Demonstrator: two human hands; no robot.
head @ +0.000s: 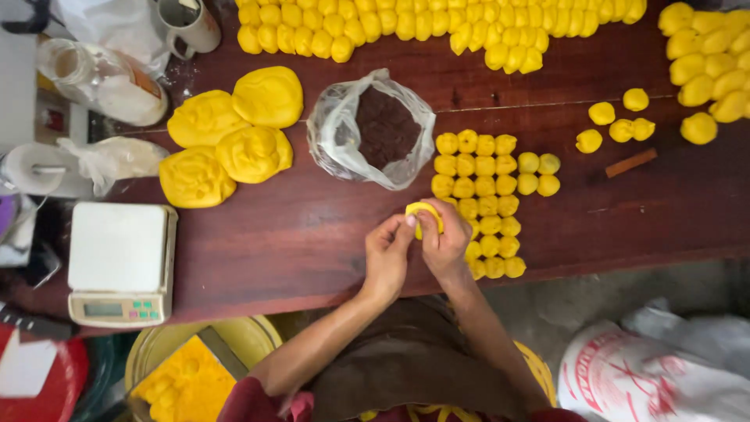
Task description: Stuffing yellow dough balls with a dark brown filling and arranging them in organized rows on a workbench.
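Down near the lower edge, both forearms rise from the person's brown apron (406, 367) and angle inward, meeting just over the near edge of the dark red wooden table (297, 234). Left hand (387, 254) and right hand (447, 244) sit side by side, wrists bent, knuckles toward the camera. Both sets of fingers are curled in close around one small yellow dough piece (423, 211), pinching it between thumbs and fingertips; the left thumb presses on its rim. That dough piece is held just above the table, touching nothing but the hands.

Just beyond the hands and to the right lies a neat block of small yellow dough balls (484, 195) in rows. Beyond the hands and slightly left sits a clear plastic bag of dark brown filling (383, 129), its mouth open. Farther left of the bag rest four big yellow dough lumps (230, 133), touching each other. Left of the hands, near the table's front corner, stands a white kitchen scale (119, 262). Beyond the bag, at the far edge, long rows of shaped yellow pieces (437, 27) run across the table, and another cluster (711, 62) fills the far right corner, with a few loose balls (617, 125) near it. A white mug (187, 27) and a lying jar (101, 82) are far left of the bag. Below the scale, off the table, a yellow bowl (195, 367) holds more yellow pieces.
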